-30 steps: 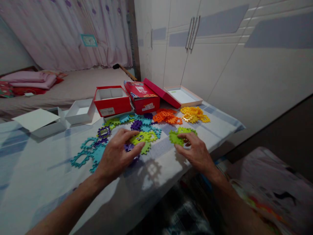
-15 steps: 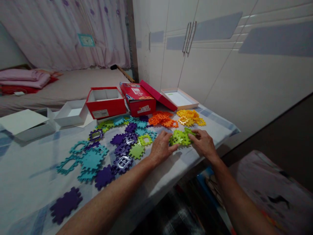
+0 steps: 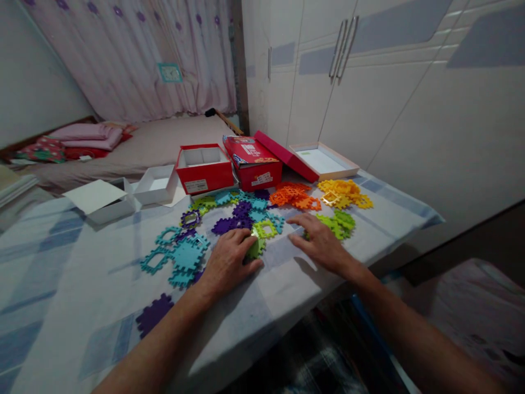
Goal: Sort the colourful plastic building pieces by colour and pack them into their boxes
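My left hand (image 3: pixel 229 260) rests over the puzzle-edged plastic tiles. Its fingers and thumb are apart beside a solid green tile (image 3: pixel 256 249), which the hand partly covers. A green tile with a square window (image 3: pixel 264 229) lies just beyond. My right hand (image 3: pixel 320 243) is open above the cloth, fingers pointing left, with nothing visible in it. Close behind its knuckles lies a small pile of green tiles (image 3: pixel 341 223). Purple tiles (image 3: pixel 238 216) and turquoise tiles (image 3: pixel 186 256) spread around my left hand; some purple ones are hidden under it.
Orange tiles (image 3: pixel 292 195) and yellow tiles (image 3: pixel 345 192) form heaps at the back right. Behind stand red boxes (image 3: pixel 209 178), a tilted red lid (image 3: pixel 287 156), a shallow tray (image 3: pixel 356 168) and white boxes (image 3: pixel 115 213). One purple tile (image 3: pixel 155 314) lies near my left forearm.
Both hands have left the green pile and moved left, the left hand onto the solid green tile. My right hand has let go of the pile. The view has turned left.
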Demonstrator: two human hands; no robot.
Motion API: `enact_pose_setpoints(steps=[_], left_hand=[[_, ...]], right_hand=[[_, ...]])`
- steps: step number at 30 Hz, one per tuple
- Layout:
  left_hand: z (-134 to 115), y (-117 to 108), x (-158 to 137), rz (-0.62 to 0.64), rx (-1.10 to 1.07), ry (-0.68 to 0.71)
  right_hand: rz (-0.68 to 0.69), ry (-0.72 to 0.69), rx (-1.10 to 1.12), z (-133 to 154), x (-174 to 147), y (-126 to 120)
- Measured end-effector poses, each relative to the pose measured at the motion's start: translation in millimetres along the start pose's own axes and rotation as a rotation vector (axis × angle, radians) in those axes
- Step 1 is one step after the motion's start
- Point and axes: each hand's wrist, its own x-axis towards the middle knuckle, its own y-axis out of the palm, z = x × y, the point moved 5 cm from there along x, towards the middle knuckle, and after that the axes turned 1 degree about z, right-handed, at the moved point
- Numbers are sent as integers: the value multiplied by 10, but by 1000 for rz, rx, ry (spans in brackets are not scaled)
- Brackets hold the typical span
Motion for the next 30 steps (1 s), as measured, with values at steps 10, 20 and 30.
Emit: enact_pose_setpoints(steps=[10, 20, 30], left_hand=[[54, -112, 15, 82, 255, -83], [414, -172, -42, 22, 250, -461], [664, -215, -133, -287, -241, -676]], right_hand=[[289, -144, -424, 196, 338, 534], [223, -120, -374, 160, 378, 508], [178, -59, -309, 259, 462, 608]])
